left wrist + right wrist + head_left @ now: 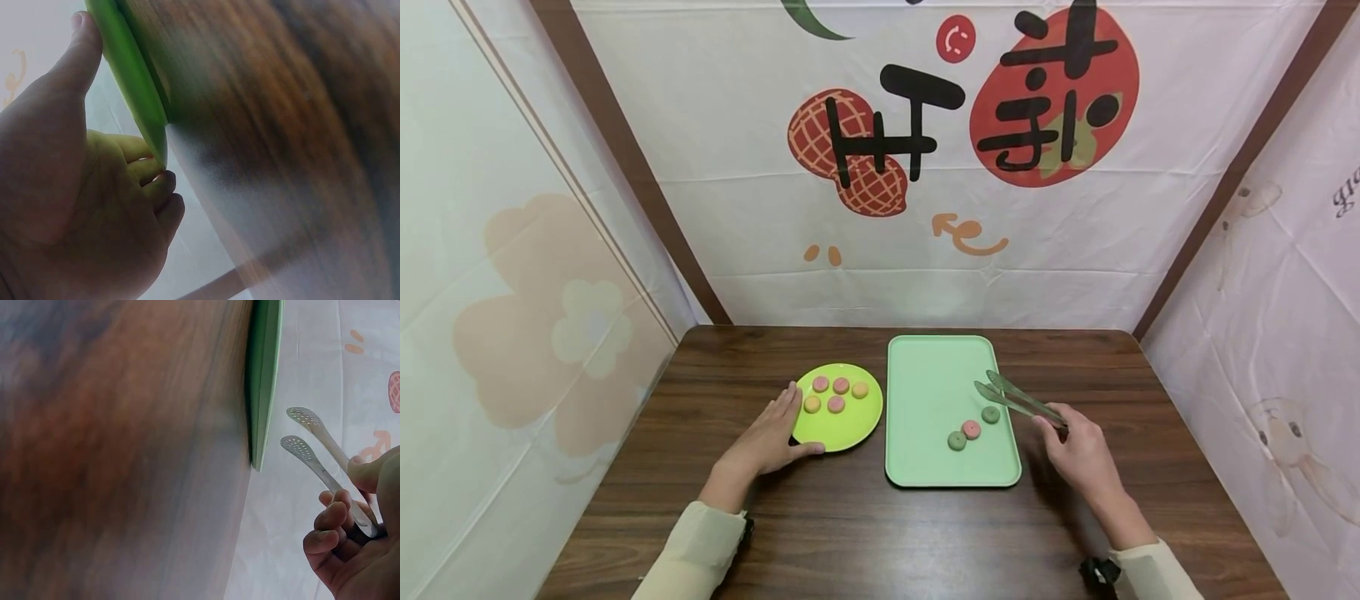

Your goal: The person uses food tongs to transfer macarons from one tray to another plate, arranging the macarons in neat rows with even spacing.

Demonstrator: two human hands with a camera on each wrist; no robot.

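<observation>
The slender tongs (328, 479), with rounded, perforated tips and their two arms parted, are in the right hand (1078, 446), pinched between thumb and curled fingers. Their tips point forward and left, above the pale green tray (932, 375). The left hand (766, 435) is spread wide, fingers and thumb touching the edge of the lime plate (835, 433) just right of it. This plate bears three pink cookies (841, 386) and two yellow cookies (812, 404); left of the right hand, the tray bears two green cookies (957, 441) and one pink cookie (972, 430).
</observation>
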